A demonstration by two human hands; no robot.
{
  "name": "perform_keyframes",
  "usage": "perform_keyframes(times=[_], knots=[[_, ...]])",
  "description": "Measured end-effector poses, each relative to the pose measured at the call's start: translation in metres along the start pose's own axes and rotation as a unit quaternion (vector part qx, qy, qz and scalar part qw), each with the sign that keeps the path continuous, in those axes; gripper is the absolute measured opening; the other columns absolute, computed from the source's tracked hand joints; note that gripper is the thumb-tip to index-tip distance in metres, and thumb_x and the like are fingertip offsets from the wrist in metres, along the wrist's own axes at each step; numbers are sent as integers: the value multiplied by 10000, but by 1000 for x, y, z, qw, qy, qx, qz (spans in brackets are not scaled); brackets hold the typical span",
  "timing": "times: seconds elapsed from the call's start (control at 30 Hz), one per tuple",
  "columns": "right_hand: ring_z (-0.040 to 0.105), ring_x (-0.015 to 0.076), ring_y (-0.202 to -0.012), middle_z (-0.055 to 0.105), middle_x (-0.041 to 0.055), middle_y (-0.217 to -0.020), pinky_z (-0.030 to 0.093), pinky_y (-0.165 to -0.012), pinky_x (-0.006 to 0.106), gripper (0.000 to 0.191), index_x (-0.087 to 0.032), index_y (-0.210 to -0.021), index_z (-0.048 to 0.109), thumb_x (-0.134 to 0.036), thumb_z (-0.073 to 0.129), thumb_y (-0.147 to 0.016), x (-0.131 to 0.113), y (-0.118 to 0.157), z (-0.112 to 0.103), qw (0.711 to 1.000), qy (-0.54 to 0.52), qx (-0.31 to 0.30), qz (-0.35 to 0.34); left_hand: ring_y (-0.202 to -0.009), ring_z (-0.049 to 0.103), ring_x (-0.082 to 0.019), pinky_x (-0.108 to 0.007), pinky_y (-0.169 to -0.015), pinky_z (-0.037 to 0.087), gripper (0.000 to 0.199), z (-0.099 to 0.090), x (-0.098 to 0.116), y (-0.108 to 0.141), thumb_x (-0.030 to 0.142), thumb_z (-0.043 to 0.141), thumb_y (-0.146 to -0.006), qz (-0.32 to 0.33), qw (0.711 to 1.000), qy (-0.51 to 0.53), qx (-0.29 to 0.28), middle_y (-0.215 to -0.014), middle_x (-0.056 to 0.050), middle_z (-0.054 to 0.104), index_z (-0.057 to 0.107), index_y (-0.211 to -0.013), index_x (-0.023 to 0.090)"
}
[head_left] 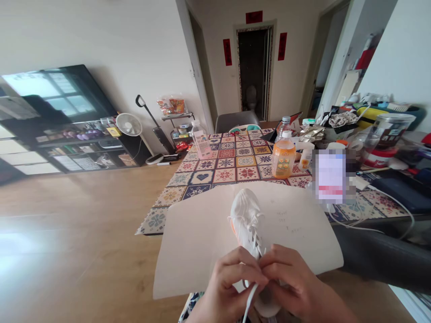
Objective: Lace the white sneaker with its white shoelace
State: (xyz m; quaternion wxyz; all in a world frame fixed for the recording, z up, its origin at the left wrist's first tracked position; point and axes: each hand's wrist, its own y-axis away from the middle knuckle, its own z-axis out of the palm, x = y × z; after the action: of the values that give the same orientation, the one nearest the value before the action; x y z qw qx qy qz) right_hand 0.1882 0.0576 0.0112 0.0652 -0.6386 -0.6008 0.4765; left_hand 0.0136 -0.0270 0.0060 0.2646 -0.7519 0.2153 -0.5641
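Note:
A white sneaker sits in front of me, toe pointing away, its upper showing crossed white laces. My left hand and my right hand meet over the lower eyelets, fingers pinched together around a white shoelace. The lace's loose end hangs down from between my hands. Most of the sneaker's heel lies hidden behind my fingers. Under the sneaker, a large cream-coloured sheet or board rests across the table's near edge, with faint writing on its right half.
A table with a patterned tile-print cloth carries an orange-capped juice bottle, a clear bottle, a pixelated phone and cluttered items at right. A white cable trails off its edge. Wooden floor lies left.

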Motion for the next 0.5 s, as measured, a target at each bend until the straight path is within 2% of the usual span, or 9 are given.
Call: perform_keyframes(times=[0.07, 0.13, 0.23, 0.33, 0.4, 0.5], knots=[[669, 162, -765, 738, 33, -863, 518, -696, 246, 156, -216, -947, 620, -112, 508, -974, 3, 3, 2, 1000, 9, 6, -6, -702, 677, -175, -263, -697, 550, 117, -1, -1, 0, 106, 718, -870, -5, 1000, 0, 0, -749, -63, 727, 763, -869, 214], [663, 171, -751, 742, 47, -863, 512, -684, 260, 140, -204, -982, 602, -109, 499, -986, 7, 8, 3, 997, 64, 27, -30, -681, 681, -176, -259, -681, 546, 108, -1, -2, 1, 127, 685, -899, -20, 1000, -7, 9, -717, -63, 741, 752, -862, 202], [654, 191, -708, 761, 73, -888, 498, -673, 303, 128, -195, -1068, 585, -136, 487, -1011, 12, 14, 4, 977, 182, 67, -92, -631, 693, -169, -237, -636, 538, 94, -1, -3, 1, 193, 709, -906, -53, 998, -20, 38, -680, -56, 761, 756, -825, 194], [636, 188, -639, 763, 64, -859, 492, -663, 323, 200, -209, -1085, 620, -183, 426, -1043, 12, 15, 1, 955, 245, 77, -145, -591, 704, -162, -221, -605, 531, 147, 1, -5, 0, 294, 756, -888, -80, 995, -20, 53, -664, -57, 781, 772, -787, 188], [630, 184, -626, 758, 65, -843, 504, -657, 323, 251, -205, -1078, 646, -203, 395, -1057, 11, 13, -1, 953, 247, 73, -159, -578, 705, -160, -216, -594, 525, 212, 2, -7, 0, 370, 771, -872, -91, 994, -9, 51, -651, -60, 785, 784, -766, 186], [653, 188, -721, 747, 74, -893, 545, -697, 311, 231, -212, -1096, 648, -221, 420, -1061, 10, 12, -3, 977, 154, 78, -123, -589, 699, -163, -226, -606, 524, 279, 1, -10, 1, 439, 785, -842, -115, 992, 31, 52, -641, -59, 779, 788, -727, 184]])
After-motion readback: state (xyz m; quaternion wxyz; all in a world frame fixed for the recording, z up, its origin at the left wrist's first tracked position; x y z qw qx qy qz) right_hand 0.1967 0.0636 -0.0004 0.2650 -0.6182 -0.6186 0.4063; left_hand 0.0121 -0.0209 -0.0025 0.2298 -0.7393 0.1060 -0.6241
